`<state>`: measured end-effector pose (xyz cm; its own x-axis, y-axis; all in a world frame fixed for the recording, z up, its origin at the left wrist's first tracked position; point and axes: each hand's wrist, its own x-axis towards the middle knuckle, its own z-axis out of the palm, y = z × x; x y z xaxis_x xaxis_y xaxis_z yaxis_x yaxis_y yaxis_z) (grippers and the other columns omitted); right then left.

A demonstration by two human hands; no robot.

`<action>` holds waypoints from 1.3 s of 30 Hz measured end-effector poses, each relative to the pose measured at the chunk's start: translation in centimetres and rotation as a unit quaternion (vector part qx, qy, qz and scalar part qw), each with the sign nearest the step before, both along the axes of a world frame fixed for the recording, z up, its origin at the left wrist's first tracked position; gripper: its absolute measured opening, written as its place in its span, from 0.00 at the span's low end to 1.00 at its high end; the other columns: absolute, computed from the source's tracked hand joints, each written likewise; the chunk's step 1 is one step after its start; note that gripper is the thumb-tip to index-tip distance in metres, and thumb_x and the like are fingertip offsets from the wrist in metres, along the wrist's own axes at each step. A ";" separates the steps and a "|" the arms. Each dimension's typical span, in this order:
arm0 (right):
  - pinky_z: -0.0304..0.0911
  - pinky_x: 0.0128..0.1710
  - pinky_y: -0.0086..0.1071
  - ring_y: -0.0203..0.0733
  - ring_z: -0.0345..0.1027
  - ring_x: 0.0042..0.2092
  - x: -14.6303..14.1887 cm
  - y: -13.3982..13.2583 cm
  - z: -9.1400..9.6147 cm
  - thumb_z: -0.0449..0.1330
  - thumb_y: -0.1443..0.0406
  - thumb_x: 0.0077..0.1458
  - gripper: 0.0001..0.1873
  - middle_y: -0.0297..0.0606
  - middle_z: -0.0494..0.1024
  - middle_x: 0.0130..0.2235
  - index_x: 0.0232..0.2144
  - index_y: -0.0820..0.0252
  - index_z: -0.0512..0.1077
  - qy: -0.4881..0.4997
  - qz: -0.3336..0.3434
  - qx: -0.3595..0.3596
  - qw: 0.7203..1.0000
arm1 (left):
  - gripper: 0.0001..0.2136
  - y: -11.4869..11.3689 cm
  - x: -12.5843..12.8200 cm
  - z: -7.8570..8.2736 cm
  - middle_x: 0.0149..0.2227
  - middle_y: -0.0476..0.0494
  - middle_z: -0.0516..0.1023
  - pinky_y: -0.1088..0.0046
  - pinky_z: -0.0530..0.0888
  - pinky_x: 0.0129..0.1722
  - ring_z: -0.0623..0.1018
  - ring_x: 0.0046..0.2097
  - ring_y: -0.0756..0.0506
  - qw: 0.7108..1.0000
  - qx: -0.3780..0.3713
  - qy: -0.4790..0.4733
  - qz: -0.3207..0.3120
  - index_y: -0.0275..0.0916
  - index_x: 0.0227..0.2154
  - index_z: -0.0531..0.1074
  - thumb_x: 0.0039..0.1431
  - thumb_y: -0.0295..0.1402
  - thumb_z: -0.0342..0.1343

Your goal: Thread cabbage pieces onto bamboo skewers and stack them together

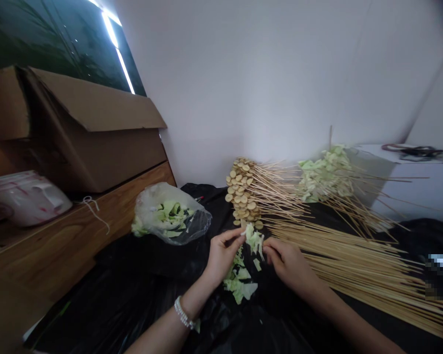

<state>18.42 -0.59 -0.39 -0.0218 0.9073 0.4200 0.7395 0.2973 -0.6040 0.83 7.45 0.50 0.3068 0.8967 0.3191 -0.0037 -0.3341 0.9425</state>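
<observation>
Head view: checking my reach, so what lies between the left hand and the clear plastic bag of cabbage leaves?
Only black plastic sheeting lies between the left hand and the clear plastic bag, as the head view shows.

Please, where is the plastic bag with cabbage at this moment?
In the head view, the plastic bag lies on the black sheet, beyond and left of the left hand, next to the wooden ledge.

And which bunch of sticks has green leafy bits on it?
The far-right bunch of bamboo skewers: its tips hold pale green cabbage pieces. The bunch beside it holds round tan slices; the nearest bunch is bare.
</observation>
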 end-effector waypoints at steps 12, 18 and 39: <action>0.56 0.29 0.29 0.36 0.63 0.24 -0.6 -0.2 0.6 0.46 0.60 0.63 0.16 0.30 0.69 0.21 0.31 0.58 0.70 0.083 0.014 -0.033 0.996 | 0.32 0.6 -0.8 1.3 0.51 0.38 0.75 0.62 0.69 0.54 0.76 0.51 0.42 0.940 -0.191 -0.277 -0.050 0.42 0.57 0.63 0.48 0.35 0.67; 0.55 0.28 0.28 0.35 0.63 0.24 -1.2 -0.6 0.8 0.46 0.60 0.63 0.15 0.29 0.70 0.21 0.33 0.58 0.71 0.103 0.047 -0.058 0.992 | 0.16 -0.4 -0.5 1.6 0.52 0.40 0.75 0.66 0.70 0.53 0.76 0.50 0.45 0.890 -0.309 -0.293 -0.165 0.39 0.45 0.72 0.52 0.28 0.64; 0.53 0.23 0.28 0.34 0.60 0.21 -1.1 -0.4 0.8 0.49 0.57 0.61 0.18 0.31 0.73 0.21 0.30 0.59 0.74 0.172 0.054 -0.113 0.977 | 0.14 -0.2 -1.0 1.5 0.52 0.42 0.74 0.66 0.72 0.50 0.74 0.52 0.43 0.879 -0.326 -0.292 -0.189 0.43 0.46 0.71 0.56 0.38 0.60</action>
<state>17.29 -1.02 0.37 -0.0157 0.9778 0.2089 0.4530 0.1932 -0.8703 -0.16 7.28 1.98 0.5759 0.8172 -0.0225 -0.5458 0.4047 0.7337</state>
